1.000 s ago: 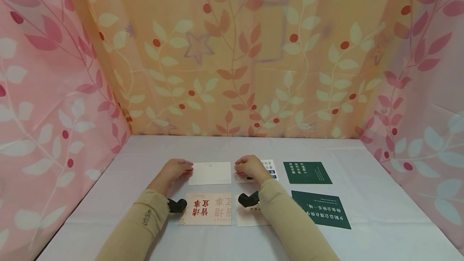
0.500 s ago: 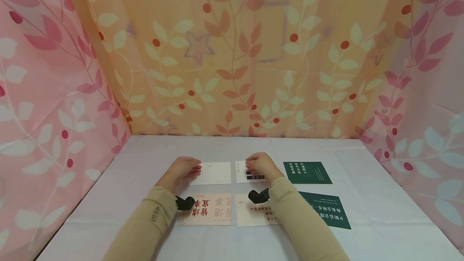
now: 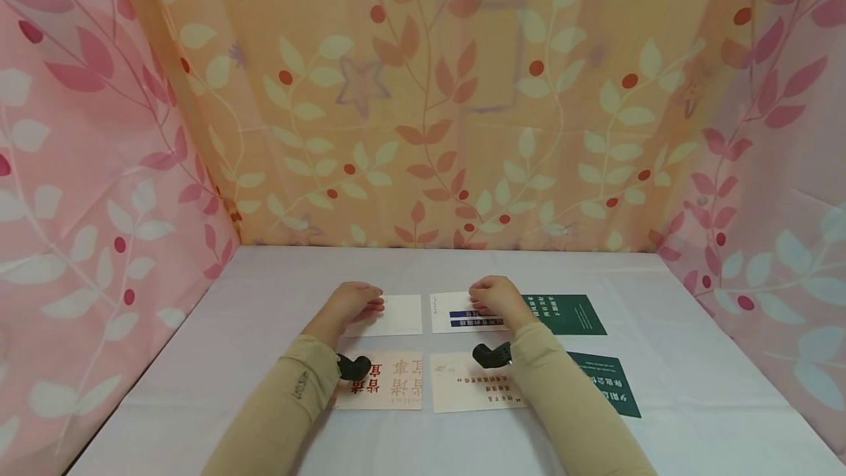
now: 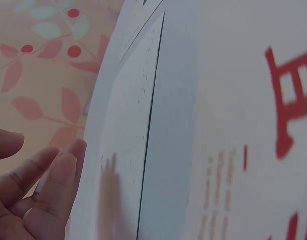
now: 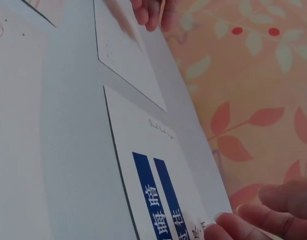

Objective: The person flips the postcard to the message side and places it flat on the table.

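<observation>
My left hand (image 3: 357, 303) is over the left part of a plain white card (image 3: 405, 314) in the back row. In the left wrist view its fingers (image 4: 56, 192) are apart and loosely bent, holding nothing, with a shadow on the card. Over the right part of a white card with dark blue bands (image 3: 444, 314) is my right hand (image 3: 499, 298). The right wrist view shows relaxed fingers (image 5: 283, 210) beside that card's printed bands, gripping nothing. Both cards lie flat, side by side with a narrow gap.
In the front row lie a pale pink card with red characters (image 3: 405, 384) and a cream card (image 3: 452, 391), partly behind my sleeves. Two dark green cards (image 3: 573, 314) are on the right. The white-covered table (image 3: 714, 358) is bounded by a patterned cloth (image 3: 423, 94).
Both hands have moved to the right above the back row, uncovering more of the blue-banded card's left side and covering more of the plain white one. The cards stay where they were.
</observation>
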Demonstrator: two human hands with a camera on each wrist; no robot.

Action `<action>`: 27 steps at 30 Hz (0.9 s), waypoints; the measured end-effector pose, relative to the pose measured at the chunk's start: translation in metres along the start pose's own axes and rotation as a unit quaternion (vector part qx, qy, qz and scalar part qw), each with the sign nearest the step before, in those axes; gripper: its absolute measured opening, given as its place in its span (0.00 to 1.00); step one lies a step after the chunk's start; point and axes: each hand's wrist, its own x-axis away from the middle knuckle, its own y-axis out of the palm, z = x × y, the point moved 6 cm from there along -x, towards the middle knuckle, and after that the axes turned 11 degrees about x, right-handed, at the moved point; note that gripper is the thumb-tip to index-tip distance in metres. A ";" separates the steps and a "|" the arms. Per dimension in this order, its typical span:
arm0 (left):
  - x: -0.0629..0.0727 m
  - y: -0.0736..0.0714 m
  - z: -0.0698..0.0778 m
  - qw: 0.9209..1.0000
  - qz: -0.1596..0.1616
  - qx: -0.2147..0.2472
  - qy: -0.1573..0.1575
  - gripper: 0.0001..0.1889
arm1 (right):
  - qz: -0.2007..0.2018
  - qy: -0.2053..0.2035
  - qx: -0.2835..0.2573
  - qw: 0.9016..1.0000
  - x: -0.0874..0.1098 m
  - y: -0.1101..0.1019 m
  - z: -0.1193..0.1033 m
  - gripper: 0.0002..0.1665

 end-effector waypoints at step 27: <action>-0.003 0.059 0.003 0.999 -0.041 0.000 0.013 0.15 | 0.034 0.029 0.018 0.999 0.002 -0.038 0.031 0.16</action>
